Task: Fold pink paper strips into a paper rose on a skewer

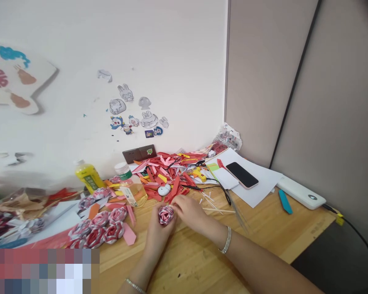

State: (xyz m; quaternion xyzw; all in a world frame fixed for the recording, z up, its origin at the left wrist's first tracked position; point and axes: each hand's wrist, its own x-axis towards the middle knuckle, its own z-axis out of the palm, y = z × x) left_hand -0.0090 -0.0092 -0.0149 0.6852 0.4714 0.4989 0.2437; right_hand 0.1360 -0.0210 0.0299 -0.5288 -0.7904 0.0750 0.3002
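Note:
My left hand (157, 237) is wrapped round a rolled paper rose (166, 214) in red, pink and white, held just above the wooden table (202, 261). My right hand (188, 211) meets the rose from the right, its fingers closed against the rose's side. Each wrist wears a silver bracelet. Several finished paper roses (101, 226) lie in a cluster to the left of my hands. Behind my hands a heap of red, pink and yellow paper strips (168, 173) is spread out.
A yellow drink bottle (87, 175) and a clear bottle lying on its side (131, 185) are at the back left. A phone (241, 174) rests on white sheets at the right, near a white power bank (300, 192) and a blue strip (285, 201). Scissors (223, 194) lie by thin white sticks.

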